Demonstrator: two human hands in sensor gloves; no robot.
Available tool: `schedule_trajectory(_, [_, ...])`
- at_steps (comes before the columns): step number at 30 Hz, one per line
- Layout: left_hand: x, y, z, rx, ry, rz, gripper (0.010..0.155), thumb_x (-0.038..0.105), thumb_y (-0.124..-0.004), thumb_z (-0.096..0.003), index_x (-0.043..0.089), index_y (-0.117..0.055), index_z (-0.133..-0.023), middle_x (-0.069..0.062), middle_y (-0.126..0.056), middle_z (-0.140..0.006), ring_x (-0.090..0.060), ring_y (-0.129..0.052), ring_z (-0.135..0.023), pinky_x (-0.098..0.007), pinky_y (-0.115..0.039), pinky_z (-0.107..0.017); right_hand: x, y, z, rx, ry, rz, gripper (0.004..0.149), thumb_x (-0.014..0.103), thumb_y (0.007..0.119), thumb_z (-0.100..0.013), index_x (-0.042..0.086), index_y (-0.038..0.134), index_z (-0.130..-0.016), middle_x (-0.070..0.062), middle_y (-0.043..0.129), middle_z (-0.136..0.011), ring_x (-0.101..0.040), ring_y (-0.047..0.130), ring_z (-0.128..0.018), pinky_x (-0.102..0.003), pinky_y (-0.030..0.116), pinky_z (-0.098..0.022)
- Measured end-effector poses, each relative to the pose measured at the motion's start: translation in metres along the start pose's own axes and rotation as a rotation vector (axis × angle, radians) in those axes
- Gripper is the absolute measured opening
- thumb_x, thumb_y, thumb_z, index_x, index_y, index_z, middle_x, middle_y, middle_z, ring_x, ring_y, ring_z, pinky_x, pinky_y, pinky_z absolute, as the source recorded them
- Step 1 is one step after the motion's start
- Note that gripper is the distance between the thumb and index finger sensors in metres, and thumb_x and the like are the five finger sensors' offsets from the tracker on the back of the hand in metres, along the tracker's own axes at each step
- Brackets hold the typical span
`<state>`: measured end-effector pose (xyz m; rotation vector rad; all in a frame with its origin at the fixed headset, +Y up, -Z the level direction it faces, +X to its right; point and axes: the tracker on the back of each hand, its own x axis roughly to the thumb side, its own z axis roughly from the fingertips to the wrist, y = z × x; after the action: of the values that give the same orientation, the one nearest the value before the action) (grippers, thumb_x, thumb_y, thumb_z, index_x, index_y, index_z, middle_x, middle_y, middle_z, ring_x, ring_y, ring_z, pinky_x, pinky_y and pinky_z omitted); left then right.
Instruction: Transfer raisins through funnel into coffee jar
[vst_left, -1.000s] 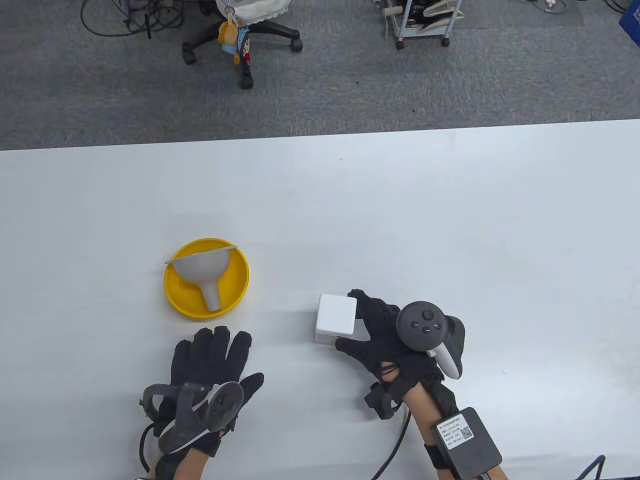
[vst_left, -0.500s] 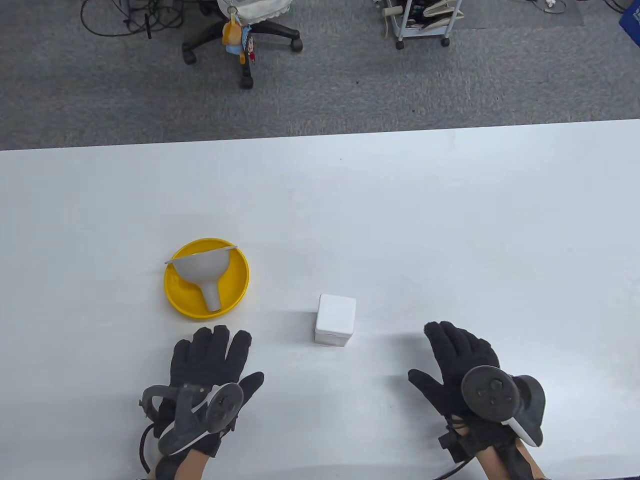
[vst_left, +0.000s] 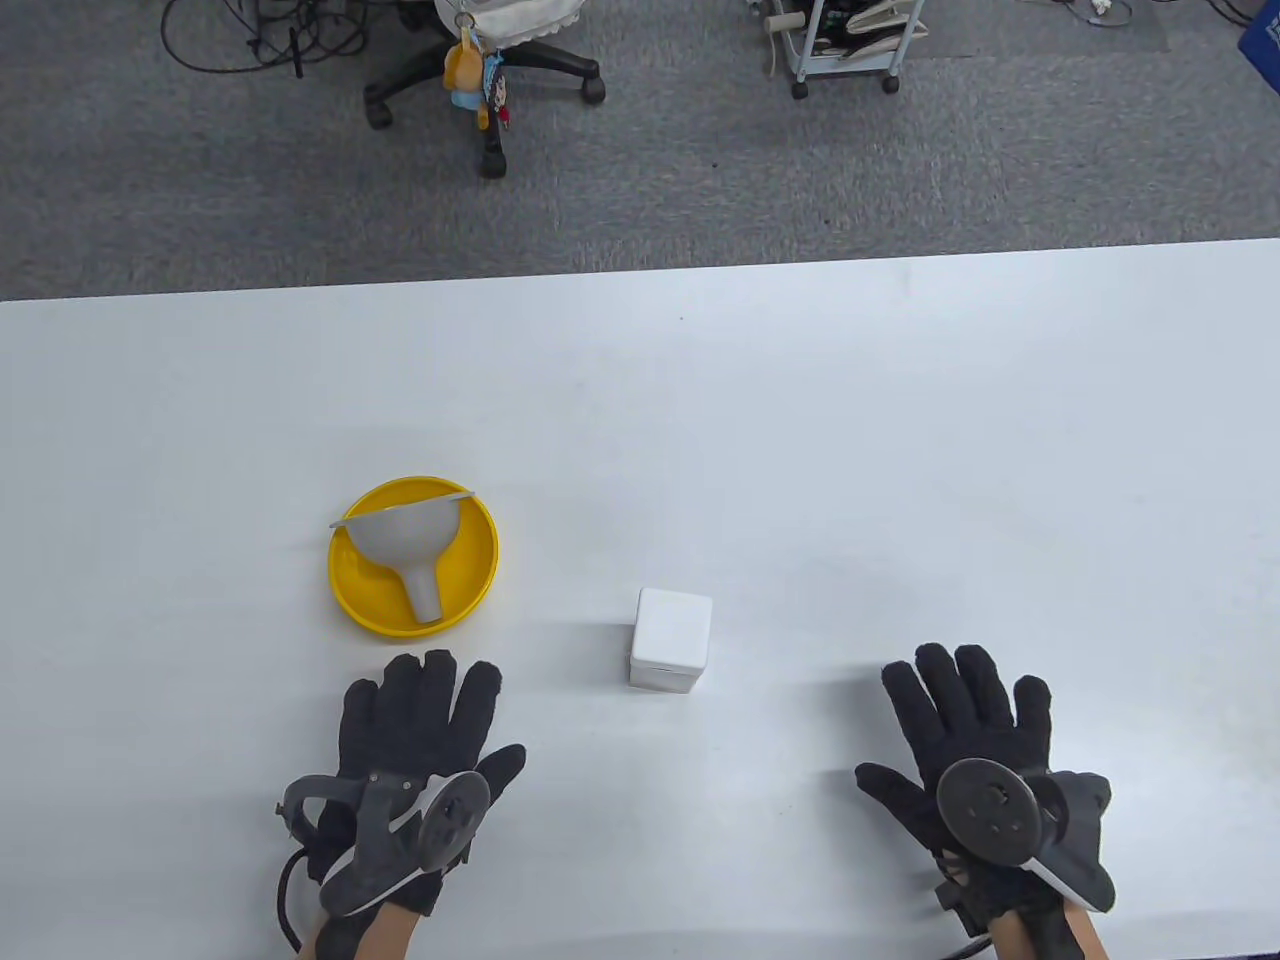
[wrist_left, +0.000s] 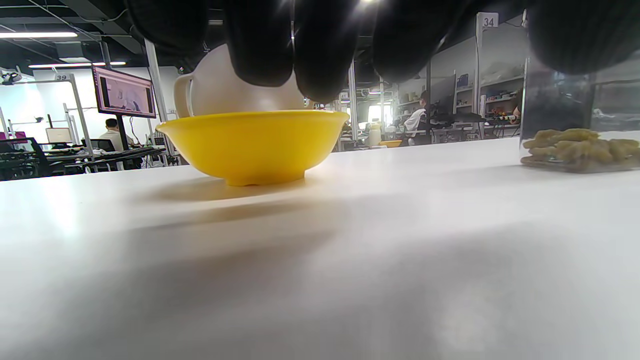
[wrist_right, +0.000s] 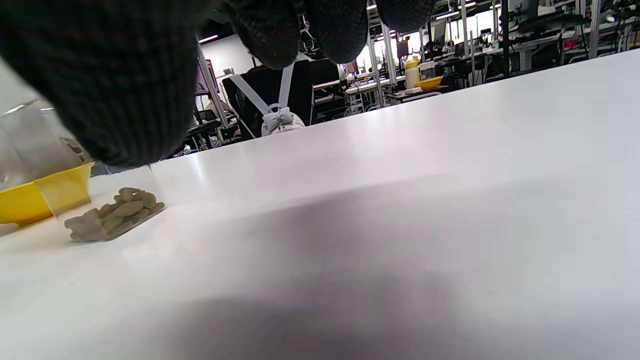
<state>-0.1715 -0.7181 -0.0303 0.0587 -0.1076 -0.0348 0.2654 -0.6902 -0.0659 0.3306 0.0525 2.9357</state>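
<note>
A clear square jar with a white lid stands on the table; greenish raisins lie at its bottom, also in the right wrist view. A grey funnel lies on its side in a yellow bowl, which also shows in the left wrist view. My left hand lies flat and empty on the table just below the bowl. My right hand lies flat and empty, to the right of the jar and apart from it.
The white table stretches wide behind and to the right of the objects. Its far edge meets grey carpet with an office chair and a cart.
My right hand let go of the jar's lid and drew back to the right and toward me, then spread flat on the table. The left hand, jar and bowl stayed put.
</note>
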Motion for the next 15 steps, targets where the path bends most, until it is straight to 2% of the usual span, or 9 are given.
schedule_trajectory(4, [0.0000,0.0014,-0.0006,0.004,0.004,-0.001,0.079,0.076,-0.073,-0.0399,0.040,-0.060,-0.108,-0.004,-0.069,-0.117,-0.039,-0.065,-0.106,-0.066,-0.053,-0.077,-0.0007,0.0036,-0.0030,0.026,0.004,0.043,0.096,0.068,0.090,-0.031,0.030,0.049,-0.109,-0.011,0.043,-0.121,-0.044,0.033,-0.112,-0.078,0.021,-0.070])
schedule_trajectory(15, [0.0017,0.0033,-0.0012,0.016,-0.001,-0.003,0.079,0.076,-0.073,-0.0399,0.040,-0.059,-0.108,-0.004,-0.069,-0.117,-0.039,-0.065,-0.107,-0.066,-0.053,-0.077,-0.0035,0.0092,-0.0059,0.057,0.024,0.068,0.098,0.070,0.088,-0.030,0.029,0.047,-0.109,-0.013,0.042,-0.121,-0.043,0.034,-0.112,-0.078,0.021,-0.070])
